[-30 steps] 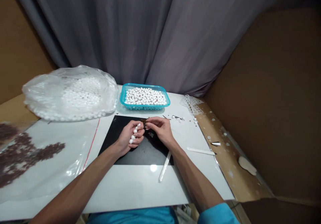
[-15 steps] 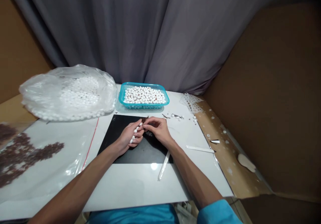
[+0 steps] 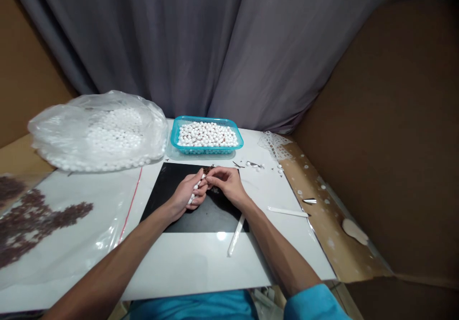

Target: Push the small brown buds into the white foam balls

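Note:
Several small white balls (image 3: 196, 186) lie in the curled palm of my left hand (image 3: 187, 193), which is closed around them above the black mat. Thumb and forefinger of my right hand (image 3: 226, 182) are pinched together at a white ball by the left fingertips. Small dark brown pieces (image 3: 208, 169) poke out just beyond the fingers; whether one is in the pinch is hidden. Behind the hands stands a turquoise basket (image 3: 238, 140) full of the same white balls, with brown bits among them. Under the hands is the black mat (image 3: 201, 219).
A clear bag of white balls (image 3: 100, 133) sits at back left. Nearer lies a zip bag with brown pieces (image 3: 32, 224). White sticks (image 3: 235, 236), loose balls, a metal cone (image 3: 310, 201) and a lacy white piece (image 3: 274, 145) lie right. Cardboard walls (image 3: 394, 119) flank the table.
The view has shifted slightly. My hands stay together over the mat, and the right fingers have moved a little at the ball by the left fingertips.

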A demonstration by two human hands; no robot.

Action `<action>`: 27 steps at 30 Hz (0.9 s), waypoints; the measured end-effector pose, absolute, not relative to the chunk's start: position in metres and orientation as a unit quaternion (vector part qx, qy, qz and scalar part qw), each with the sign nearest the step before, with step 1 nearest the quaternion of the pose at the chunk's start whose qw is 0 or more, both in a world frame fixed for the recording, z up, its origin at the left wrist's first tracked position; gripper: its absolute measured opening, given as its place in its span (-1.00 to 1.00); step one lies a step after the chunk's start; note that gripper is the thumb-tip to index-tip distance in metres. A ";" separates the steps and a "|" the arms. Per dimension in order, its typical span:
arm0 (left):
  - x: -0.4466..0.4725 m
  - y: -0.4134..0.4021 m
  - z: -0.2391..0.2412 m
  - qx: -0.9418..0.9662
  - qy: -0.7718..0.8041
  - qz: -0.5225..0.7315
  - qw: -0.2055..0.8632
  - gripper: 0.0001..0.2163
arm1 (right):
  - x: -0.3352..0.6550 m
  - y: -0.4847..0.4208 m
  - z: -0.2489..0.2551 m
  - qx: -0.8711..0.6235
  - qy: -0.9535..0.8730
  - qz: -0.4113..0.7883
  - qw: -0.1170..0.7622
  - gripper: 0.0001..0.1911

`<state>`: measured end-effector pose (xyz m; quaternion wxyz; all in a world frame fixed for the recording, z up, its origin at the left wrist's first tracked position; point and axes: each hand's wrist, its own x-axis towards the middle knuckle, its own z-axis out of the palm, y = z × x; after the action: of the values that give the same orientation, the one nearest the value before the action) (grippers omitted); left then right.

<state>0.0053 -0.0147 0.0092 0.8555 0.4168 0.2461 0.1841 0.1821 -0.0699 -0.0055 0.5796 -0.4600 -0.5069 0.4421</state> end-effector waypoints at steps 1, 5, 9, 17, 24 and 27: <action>0.005 -0.015 0.010 0.417 0.247 0.186 0.855 -0.54 | 0.182 -0.070 -0.005 -0.461 -0.506 0.441 0.581 -0.76; 0.006 -0.015 0.010 0.414 0.251 0.193 0.853 -0.54 | 0.181 -0.070 -0.004 -0.465 -0.501 0.435 0.585 -0.75; 0.006 -0.013 0.009 0.395 0.239 0.191 0.866 -0.58 | 0.180 -0.071 -0.003 -0.458 -0.505 0.434 0.589 -0.76; 0.006 -0.013 0.004 0.400 0.249 0.192 0.861 -0.57 | 0.179 -0.071 -0.003 -0.467 -0.509 0.423 0.586 -0.75; 0.009 -0.015 -0.005 0.462 0.298 0.217 0.807 -0.50 | 0.180 -0.071 -0.008 -0.472 -0.515 0.424 0.576 -0.74; 0.010 -0.017 -0.004 0.465 0.301 0.231 0.800 -0.50 | 0.180 -0.071 -0.009 -0.474 -0.517 0.428 0.570 -0.71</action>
<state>0.0098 -0.0173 -0.0038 0.7999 0.4652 0.3009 0.2308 0.1798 -0.0710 -0.0086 0.5695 -0.4743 -0.5175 0.4277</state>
